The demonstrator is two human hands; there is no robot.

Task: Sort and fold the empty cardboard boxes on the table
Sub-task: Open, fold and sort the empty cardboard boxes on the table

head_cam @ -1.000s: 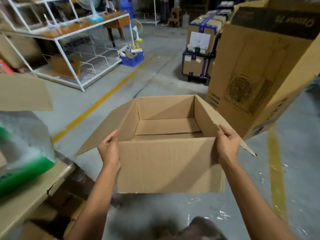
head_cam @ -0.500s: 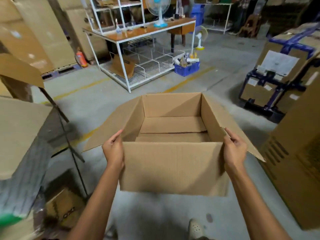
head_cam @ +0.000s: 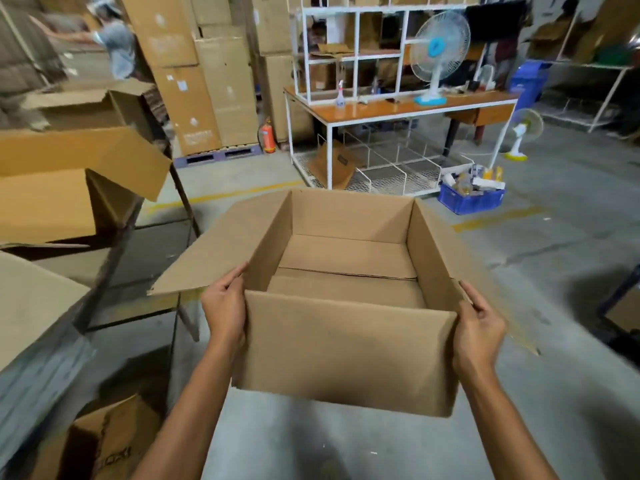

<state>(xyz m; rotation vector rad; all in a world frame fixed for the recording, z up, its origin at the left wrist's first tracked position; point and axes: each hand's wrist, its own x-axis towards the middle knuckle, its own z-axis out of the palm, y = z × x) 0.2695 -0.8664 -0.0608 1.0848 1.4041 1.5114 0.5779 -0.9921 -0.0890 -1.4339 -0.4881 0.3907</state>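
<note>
I hold an empty brown cardboard box (head_cam: 346, 355) in the air in front of me, its top open and its side flaps splayed outward. My left hand (head_cam: 223, 311) grips the box's near left corner, thumb over the rim. At the near right corner my right hand (head_cam: 479, 332) grips the same way. The bottom flaps inside are closed with a seam across the middle. Another open cardboard box (head_cam: 65, 188) rests on the table (head_cam: 31, 306) at my left.
A white-framed workbench (head_cam: 398, 109) with a fan (head_cam: 438, 53) stands ahead, a blue crate (head_cam: 471, 199) on the floor beside it. Tall cardboard stacks (head_cam: 204, 81) rise at the back left, near another person (head_cam: 116, 46). A printed carton (head_cam: 114, 441) lies below the table.
The view has swung to the left while both hands keep their grip on the box. The big cartons at the right have left the frame; the workbench and left table are now in view.
</note>
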